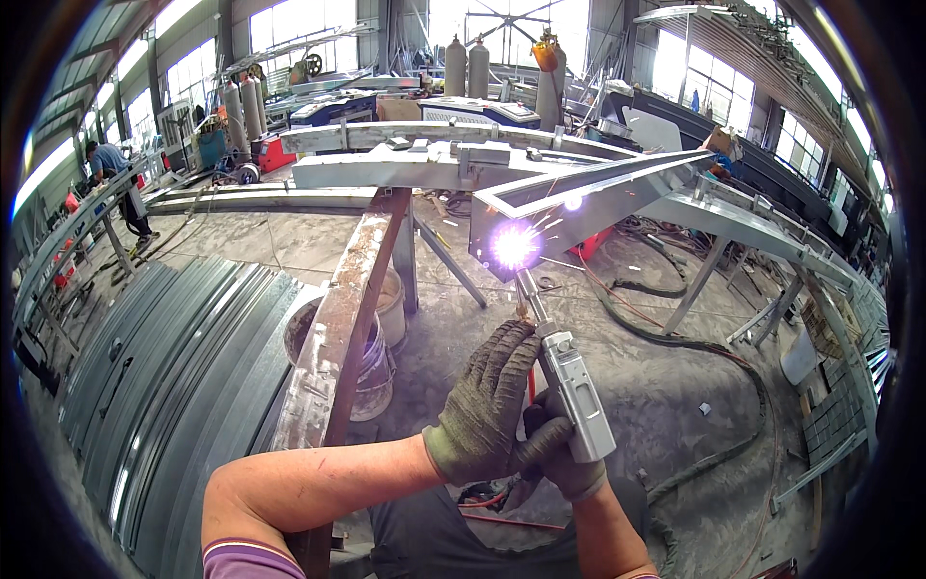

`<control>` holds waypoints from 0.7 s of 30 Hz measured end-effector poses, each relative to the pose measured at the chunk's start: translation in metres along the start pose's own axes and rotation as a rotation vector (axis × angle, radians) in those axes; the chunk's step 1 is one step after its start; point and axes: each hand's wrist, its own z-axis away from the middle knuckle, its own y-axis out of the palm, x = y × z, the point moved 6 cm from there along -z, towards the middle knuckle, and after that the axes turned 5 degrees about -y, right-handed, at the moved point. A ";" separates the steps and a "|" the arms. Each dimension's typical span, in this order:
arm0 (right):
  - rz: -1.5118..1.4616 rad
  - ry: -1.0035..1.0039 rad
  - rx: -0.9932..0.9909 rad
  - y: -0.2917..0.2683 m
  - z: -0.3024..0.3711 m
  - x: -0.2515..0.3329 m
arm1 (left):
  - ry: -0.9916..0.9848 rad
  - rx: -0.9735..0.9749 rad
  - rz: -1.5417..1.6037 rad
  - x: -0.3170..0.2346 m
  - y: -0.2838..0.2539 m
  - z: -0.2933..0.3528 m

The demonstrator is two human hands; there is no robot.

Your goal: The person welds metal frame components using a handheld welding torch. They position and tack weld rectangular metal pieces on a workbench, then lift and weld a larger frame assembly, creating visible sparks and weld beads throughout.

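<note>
My right hand point(571, 471), in a dark glove, is wrapped around the lower part of a grey hand-held welding torch point(579, 396). My left hand point(482, 405), gloved too, lies along the torch's left side, its fingers pressed together by the nozzle and its thumb reaching across; the contact is partly hidden. From the torch tip a bright violet-white glare point(514, 245) throws sparks at the end of a box-shaped metal beam point(598, 214). The glare hides the joint itself. Beside the nozzle, a thin copper-coloured guide point(524, 311) points at the glare.
A rusty steel beam point(338, 328) stands close on my left, with buckets point(374, 376) beside it. Long metal strips point(174, 376) lie at the left. Thick hoses point(719, 352) curve over the floor at right. A person point(111, 174) bends over metalwork far left; gas cylinders point(455, 68) stand behind.
</note>
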 end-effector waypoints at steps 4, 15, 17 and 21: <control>0.182 -0.105 0.039 -0.003 -0.001 -0.002 | -0.012 0.015 -0.010 -0.001 0.001 -0.002; 0.059 -0.008 0.039 0.001 0.000 0.006 | -0.009 0.011 -0.010 0.000 0.002 0.001; 0.051 0.012 0.044 -0.001 0.001 0.002 | -0.012 0.008 -0.012 0.000 0.003 0.000; 0.058 0.053 0.069 -0.007 0.007 -0.014 | -0.001 0.007 0.003 0.001 0.004 0.000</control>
